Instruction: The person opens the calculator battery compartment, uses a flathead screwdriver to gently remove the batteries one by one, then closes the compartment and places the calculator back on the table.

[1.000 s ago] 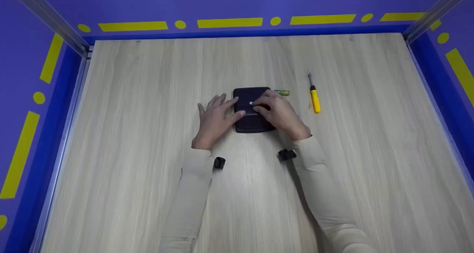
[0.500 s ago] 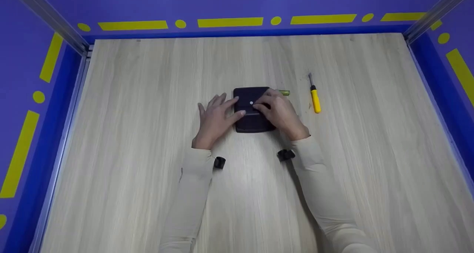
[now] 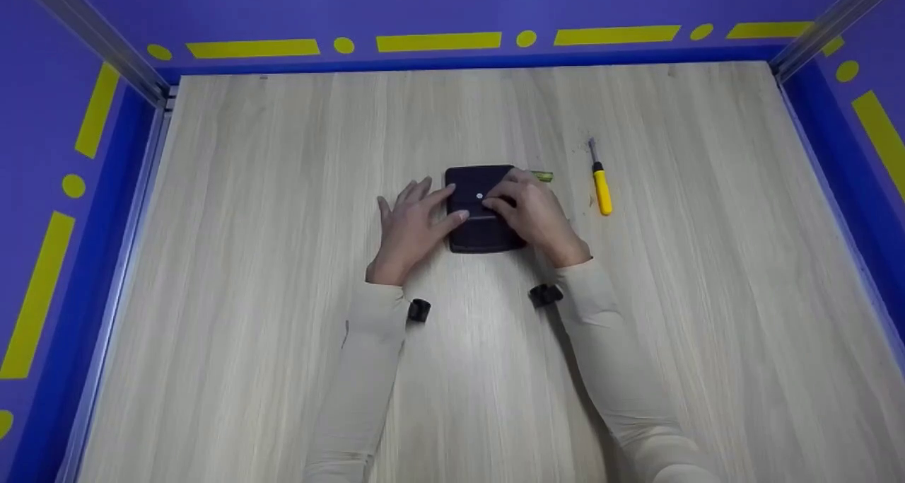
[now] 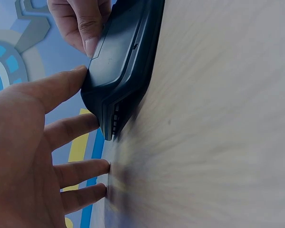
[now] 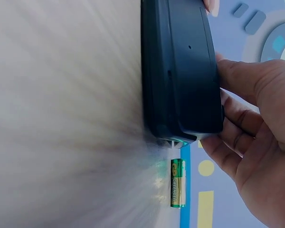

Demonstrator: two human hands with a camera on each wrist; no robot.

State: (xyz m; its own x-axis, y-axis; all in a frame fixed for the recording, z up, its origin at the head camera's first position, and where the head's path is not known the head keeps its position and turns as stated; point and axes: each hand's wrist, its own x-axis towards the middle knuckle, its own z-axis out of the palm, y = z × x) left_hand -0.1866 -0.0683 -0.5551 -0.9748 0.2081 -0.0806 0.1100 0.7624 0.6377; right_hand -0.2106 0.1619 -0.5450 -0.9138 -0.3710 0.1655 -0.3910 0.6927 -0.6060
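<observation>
A flat black calculator-like device (image 3: 488,235) lies on the table with its plain back up; a small white round spot (image 3: 479,196) shows on it. My left hand (image 3: 412,230) is spread at its left side, thumb and index fingertip touching the edge. In the left wrist view, the other fingers (image 4: 85,172) stretch down to the tabletop. My right hand (image 3: 535,213) is over the device's right half, fingers bent, with thumb and index fingertips close together beside the white spot. Whether they pinch something small, I cannot tell. In the right wrist view, the thumb (image 5: 242,78) meets the device's back.
A green GP battery (image 5: 178,183) lies just beyond the device, partly behind my right hand in the head view. Farther right is a screwdriver (image 3: 602,191) with a yellow handle, its shaft pointing away. Blue panels (image 3: 438,16) with yellow marks border the wooden table (image 3: 283,150).
My right hand has shifted very slightly over the device and now covers more of the battery in the head view. The left hand, device and screwdriver have stayed put.
</observation>
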